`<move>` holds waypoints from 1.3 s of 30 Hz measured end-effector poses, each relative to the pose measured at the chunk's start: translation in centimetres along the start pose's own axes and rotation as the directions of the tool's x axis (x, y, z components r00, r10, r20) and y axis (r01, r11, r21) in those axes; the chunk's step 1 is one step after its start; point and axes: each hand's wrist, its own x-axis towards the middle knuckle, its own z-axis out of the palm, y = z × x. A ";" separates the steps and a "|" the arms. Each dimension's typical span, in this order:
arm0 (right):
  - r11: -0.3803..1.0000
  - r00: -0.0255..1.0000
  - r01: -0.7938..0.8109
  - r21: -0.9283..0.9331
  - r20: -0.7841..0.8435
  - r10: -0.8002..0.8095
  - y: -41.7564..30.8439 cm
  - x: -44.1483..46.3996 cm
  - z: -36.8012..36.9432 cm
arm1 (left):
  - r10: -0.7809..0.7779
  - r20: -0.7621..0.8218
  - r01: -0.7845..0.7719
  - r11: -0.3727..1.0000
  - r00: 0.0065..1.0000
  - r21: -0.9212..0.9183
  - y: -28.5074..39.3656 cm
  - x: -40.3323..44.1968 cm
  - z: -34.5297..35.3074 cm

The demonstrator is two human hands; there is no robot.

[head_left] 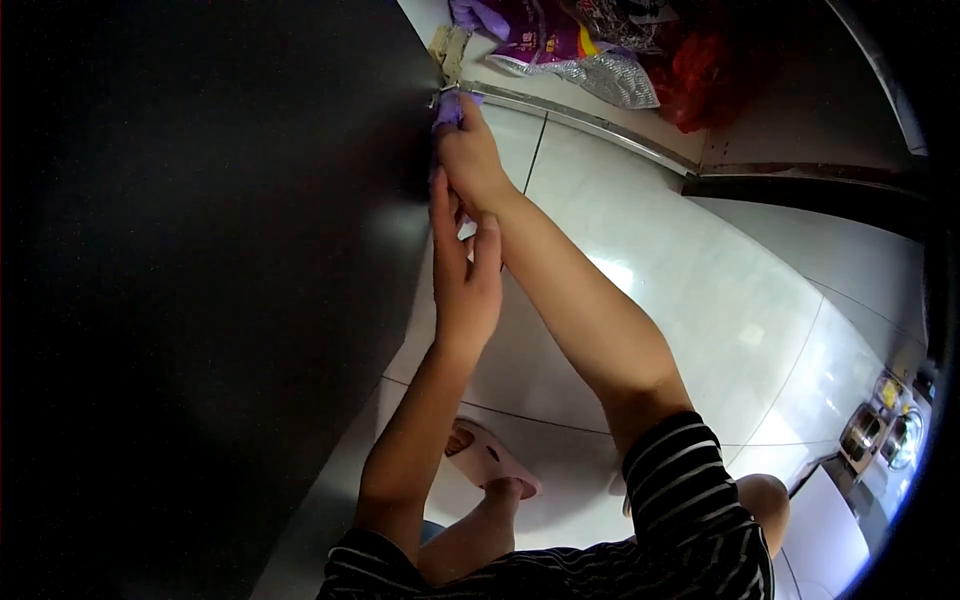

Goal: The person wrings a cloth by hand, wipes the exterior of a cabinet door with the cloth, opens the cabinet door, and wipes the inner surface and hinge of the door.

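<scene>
A bunched purple cloth (447,110) is gripped in my right hand (472,160), which presses it to the edge of a large black door panel (220,260) just below a metal hinge (450,55). Beneath it, my left hand (466,295) lies along the same panel edge with fingers stretched out and thumb apart. Its fingertips reach up close to my right wrist, and part of the fingers is hidden. I see nothing held in it.
Purple packets (540,40), a silver bag (615,78) and a red plastic bag (700,75) lie in the cabinet behind a metal-edged sill (590,125). Pale floor tiles (700,310) spread below. A pink slipper (490,460) is on my foot. Metal pots (863,435) stand far right.
</scene>
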 end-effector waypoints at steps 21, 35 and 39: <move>0.474 0.767 -0.641 0.603 0.473 0.434 -3.7 -8.6 -8.4 | -0.016 -0.168 0.065 0.954 0.986 0.293 -4.8 -7.4 -3.8; 0.877 0.926 -0.371 0.305 0.189 0.326 -3.1 -11.5 -7.2 | -0.122 -0.262 0.093 0.988 0.957 -0.121 -2.4 -1.7 -0.4; 0.778 0.879 -0.475 0.412 0.275 0.390 -5.4 -8.7 -7.9 | -0.030 -0.061 0.029 1.000 0.998 -0.007 -4.2 -1.0 0.2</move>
